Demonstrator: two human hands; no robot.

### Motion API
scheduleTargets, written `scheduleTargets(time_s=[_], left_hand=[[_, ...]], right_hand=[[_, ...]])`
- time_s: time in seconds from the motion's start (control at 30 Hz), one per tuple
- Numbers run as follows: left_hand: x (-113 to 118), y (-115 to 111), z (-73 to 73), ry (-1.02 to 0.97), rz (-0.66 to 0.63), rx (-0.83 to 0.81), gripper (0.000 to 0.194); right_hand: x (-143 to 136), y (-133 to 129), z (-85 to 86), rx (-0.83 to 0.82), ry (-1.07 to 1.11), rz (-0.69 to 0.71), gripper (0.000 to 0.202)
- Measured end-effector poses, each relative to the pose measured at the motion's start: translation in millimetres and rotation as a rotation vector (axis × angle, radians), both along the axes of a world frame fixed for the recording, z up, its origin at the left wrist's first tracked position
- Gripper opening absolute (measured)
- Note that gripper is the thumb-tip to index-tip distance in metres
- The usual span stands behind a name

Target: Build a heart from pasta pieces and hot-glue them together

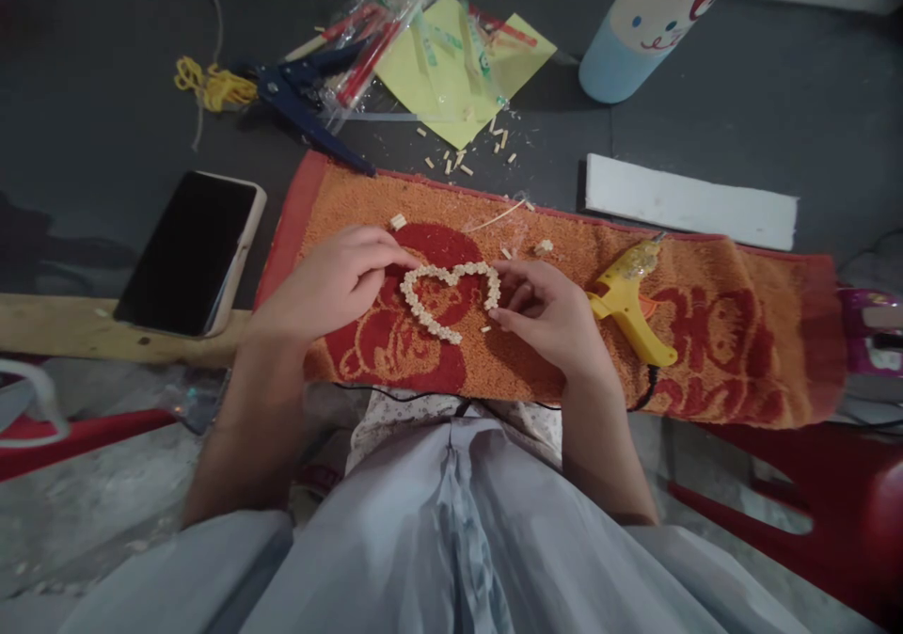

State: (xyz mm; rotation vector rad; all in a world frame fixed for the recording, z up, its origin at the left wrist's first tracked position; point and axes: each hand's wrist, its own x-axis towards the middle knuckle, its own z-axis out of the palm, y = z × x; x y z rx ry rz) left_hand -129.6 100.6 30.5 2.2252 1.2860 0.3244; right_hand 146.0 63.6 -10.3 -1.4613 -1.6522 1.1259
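On the orange towel (pixel 557 361) lies a heart-shaped outline (pixel 432 322) made of short pale stick pieces, with a gap at its lower right side. My left hand (pixel 345 272) rests at the upper left of the heart, fingers stretched and the index tip at its edge. Around the right lobe, my right hand (pixel 543 309) has its index finger at the top and its thumb lower down, gripping that side. A loose stick piece (pixel 485 329) sits beside the gap. Small stick clusters lie above, one (pixel 399 222) to the left and another (pixel 543 247) to the right.
A yellow glue gun (pixel 631 305) lies right of my right hand, its cord running off the towel. Behind are navy pliers (pixel 296 107), yellow paper (pixel 458 98), scattered stick bits, a blue-white bottle (pixel 627 46) and a white strip (pixel 691 197). A phone (pixel 194 253) lies left.
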Motion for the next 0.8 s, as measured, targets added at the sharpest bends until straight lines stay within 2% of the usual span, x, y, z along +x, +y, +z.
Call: scheduleTargets(time_s=[0.57, 0.8], left_hand=[[-10, -10, -3.2, 0.002, 0.015, 0.032, 0.043], [-7, -12, -4.5, -0.005, 0.037, 0.033, 0.031]], right_hand=[[0, -1, -1.9, 0.008, 0.013, -0.004, 0.044], [0, -1, -0.1, 0.005, -0.006, -0.002, 0.044]])
